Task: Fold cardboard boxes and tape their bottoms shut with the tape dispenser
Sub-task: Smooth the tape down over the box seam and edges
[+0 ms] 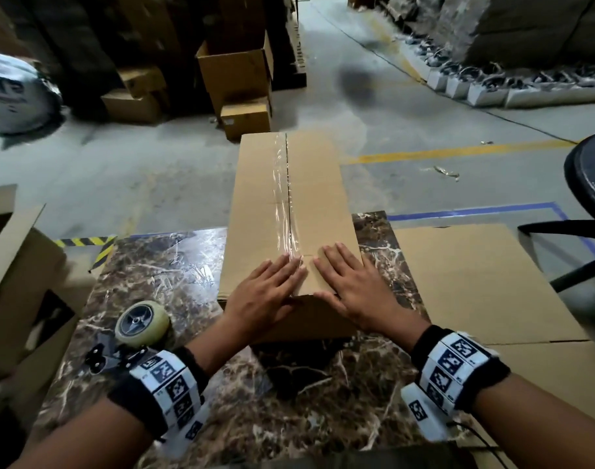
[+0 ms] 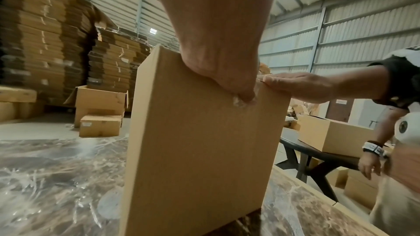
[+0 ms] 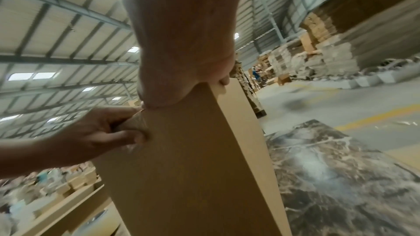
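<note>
A brown cardboard box (image 1: 289, 204) stands on the marble table (image 1: 167, 265) with clear tape (image 1: 282, 204) running along its top seam. My left hand (image 1: 269, 292) and right hand (image 1: 350, 286) lie flat on the near end of the top, fingers straight, either side of the seam. In the left wrist view my left thumb (image 2: 243, 94) presses the tape's end onto the box's near face (image 2: 200, 150). My right hand (image 3: 181, 78) presses the top edge of the box (image 3: 193, 168). The tape dispenser (image 1: 133, 336) lies on the table by my left wrist.
A flat cardboard sheet (image 1: 475, 282) lies on the right of the table. Open boxes (image 1: 18, 282) stand at the left. A black stool (image 1: 590, 177) is at the right edge. More boxes (image 1: 235, 76) sit on the floor beyond. Another person (image 2: 397, 168) stands to the right.
</note>
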Tool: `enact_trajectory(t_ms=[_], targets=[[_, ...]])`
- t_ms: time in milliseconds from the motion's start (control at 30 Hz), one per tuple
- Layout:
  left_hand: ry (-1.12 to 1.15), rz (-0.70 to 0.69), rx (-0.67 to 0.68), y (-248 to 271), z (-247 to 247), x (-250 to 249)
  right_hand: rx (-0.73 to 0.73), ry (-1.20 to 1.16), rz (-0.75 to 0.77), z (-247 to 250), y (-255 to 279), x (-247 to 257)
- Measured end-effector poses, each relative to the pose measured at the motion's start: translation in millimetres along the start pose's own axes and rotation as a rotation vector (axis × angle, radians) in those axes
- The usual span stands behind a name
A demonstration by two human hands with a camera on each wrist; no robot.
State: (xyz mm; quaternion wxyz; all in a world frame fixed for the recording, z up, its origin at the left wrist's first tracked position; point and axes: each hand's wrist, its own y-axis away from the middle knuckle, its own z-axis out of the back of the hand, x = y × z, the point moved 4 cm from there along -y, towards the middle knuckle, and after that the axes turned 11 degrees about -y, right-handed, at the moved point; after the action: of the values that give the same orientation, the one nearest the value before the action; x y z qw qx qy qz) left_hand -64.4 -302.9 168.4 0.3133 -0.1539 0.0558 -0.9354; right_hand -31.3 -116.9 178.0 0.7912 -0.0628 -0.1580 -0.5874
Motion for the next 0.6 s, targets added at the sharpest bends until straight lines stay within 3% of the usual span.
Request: enact_trajectory(t_ms=[300, 500, 600], targets=[[-0.002, 0.183, 0.084, -1.0, 8.9, -7.2, -0.081, 0.054, -0.056, 9.8, -10.3, 23.7], [0.033, 0.095, 0.24, 5.3, 2.7, 3.4, -0.021, 0.149, -0.146, -7.0, -14.1, 26.3], [0.004, 0.079, 0.188, 14.3, 4.8, 12.5, -0.003, 0.174, -0.167, -6.2, -12.4, 28.0]])
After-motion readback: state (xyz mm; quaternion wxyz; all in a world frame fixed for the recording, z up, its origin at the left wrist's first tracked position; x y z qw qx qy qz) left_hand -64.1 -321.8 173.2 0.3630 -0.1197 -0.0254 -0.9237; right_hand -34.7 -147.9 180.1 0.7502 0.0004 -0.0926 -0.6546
